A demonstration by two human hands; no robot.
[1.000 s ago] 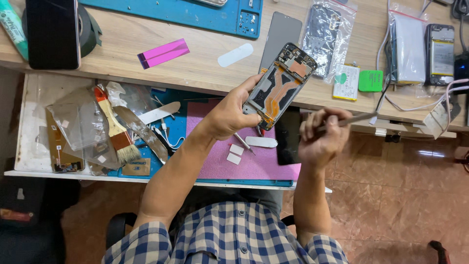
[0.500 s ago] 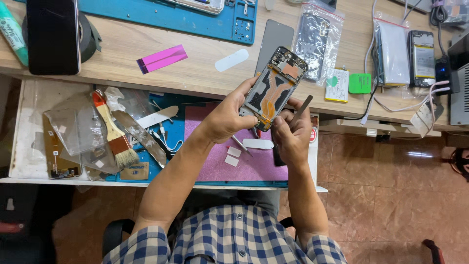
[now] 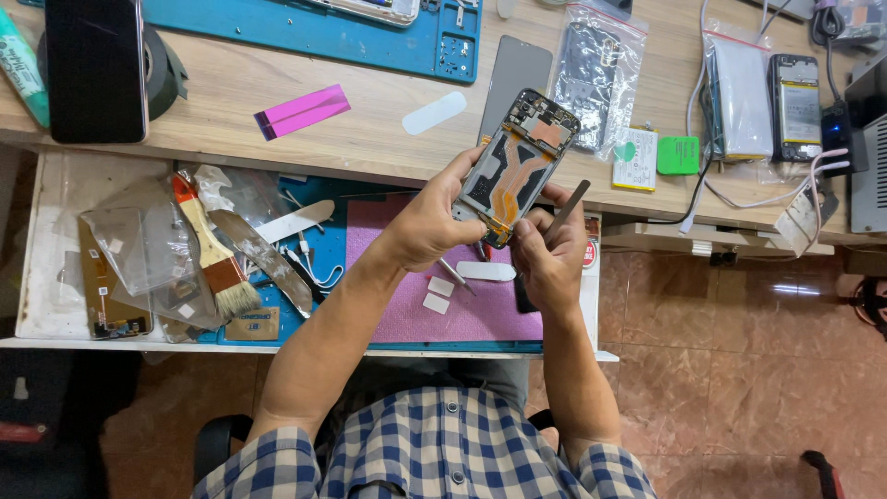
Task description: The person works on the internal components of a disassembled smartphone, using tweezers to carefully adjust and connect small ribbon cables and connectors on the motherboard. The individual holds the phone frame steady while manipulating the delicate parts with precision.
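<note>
My left hand [image 3: 434,220] grips an opened phone [image 3: 517,166] by its side edge, inner parts and orange flex cable facing me, tilted above the wooden bench edge. My right hand [image 3: 547,254] is closed around a thin metal pry tool [image 3: 565,205] and its thumb presses against the phone's lower end. The tool's flat tip sticks up beside the phone's right edge. Below the hands lies a purple mat [image 3: 416,277] with small white pads [image 3: 436,296] and a white strip [image 3: 487,271].
The pulled-out tray [image 3: 37,249] holds a brush [image 3: 214,254], plastic bags, a metal spatula [image 3: 268,259] and tweezers. The bench carries a blue work mat [image 3: 305,37], a dark phone [image 3: 94,65], a pink strip [image 3: 301,112], bagged parts [image 3: 596,74], batteries [image 3: 799,106] and cables.
My right hand moved left from beside the phone to its lower end, bringing the pry tool against it. The phone stayed in my left hand.
</note>
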